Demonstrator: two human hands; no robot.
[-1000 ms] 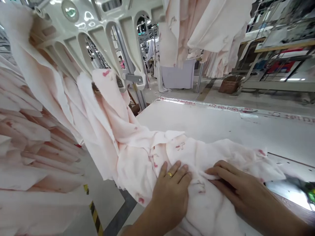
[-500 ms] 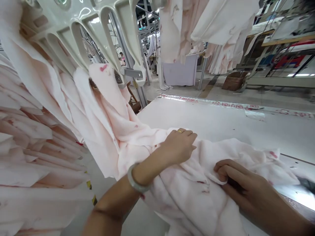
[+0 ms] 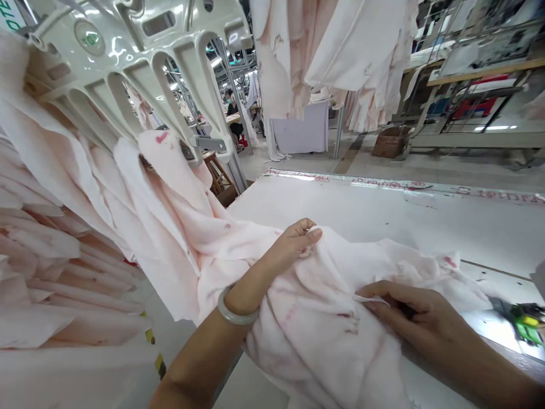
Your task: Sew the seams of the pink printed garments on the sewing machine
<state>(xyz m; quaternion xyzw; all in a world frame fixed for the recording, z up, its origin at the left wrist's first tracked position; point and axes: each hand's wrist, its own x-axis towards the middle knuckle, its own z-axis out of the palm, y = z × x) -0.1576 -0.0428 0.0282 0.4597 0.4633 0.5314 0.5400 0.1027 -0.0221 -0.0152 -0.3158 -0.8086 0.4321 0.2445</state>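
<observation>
Pink fabric (image 3: 315,341) in left hand (image 3: 293,245) (pinched)

A wide white surface (image 3: 383,221) fills the middle, its far edge bound with a strip of clear tape printed in red (image 3: 383,183). Beyond it lies a grey concrete floor (image 3: 383,162) with a brown cardboard box (image 3: 388,142) standing on it. A glossy cream plastic carrier frame (image 3: 140,62) with arched openings hangs at upper left, and a wooden stool (image 3: 215,170) stands under it. Pale pink garments (image 3: 340,51) hang overhead near a lilac sheet (image 3: 300,128). Metal racking (image 3: 477,85) with wooden shelf boards lines the right side. Yellow-and-black hazard tape (image 3: 159,363) marks the floor at lower left. Ceiling lamps (image 3: 217,61) glow far back, where a seated person (image 3: 232,108) works.
</observation>
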